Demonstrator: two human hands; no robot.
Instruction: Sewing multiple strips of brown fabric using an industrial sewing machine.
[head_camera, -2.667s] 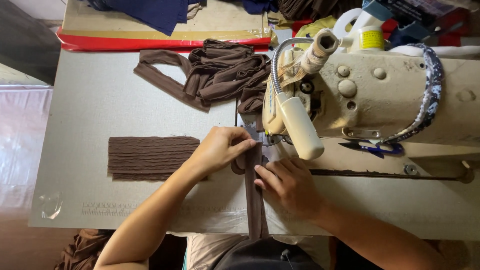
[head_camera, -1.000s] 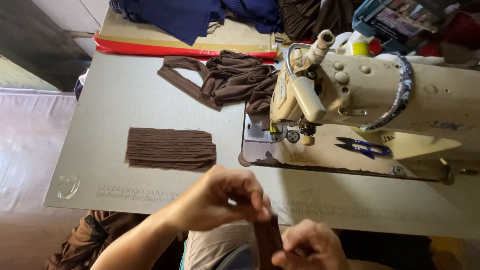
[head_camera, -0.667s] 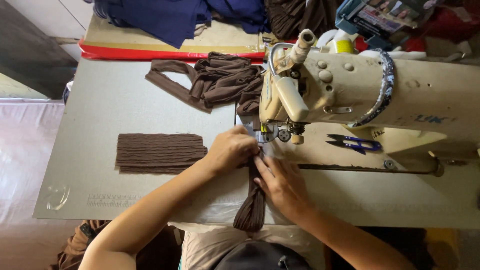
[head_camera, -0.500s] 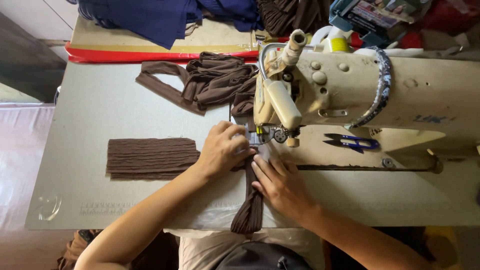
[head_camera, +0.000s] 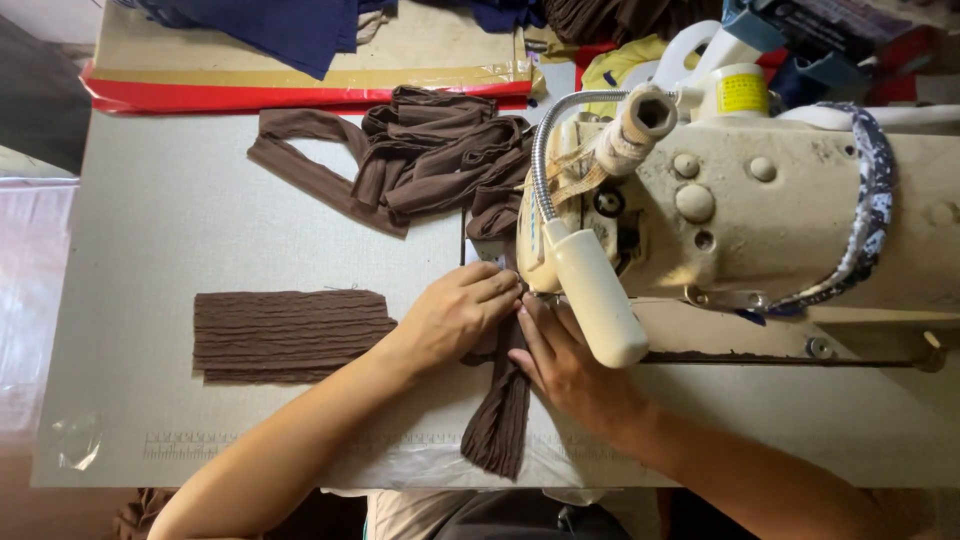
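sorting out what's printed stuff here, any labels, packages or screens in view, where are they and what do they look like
Yellow label: rectangular, on a white container behind the sewing machine, top right.
Packages: blue and red, partly cut off, top right corner beyond the machine.
Printed ruler strip: faint, along the table's near edge.
No screens show.

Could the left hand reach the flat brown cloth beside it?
Probably yes. The left hand rests just right of the flat brown cloth, with only bare table between them and nothing blocking.
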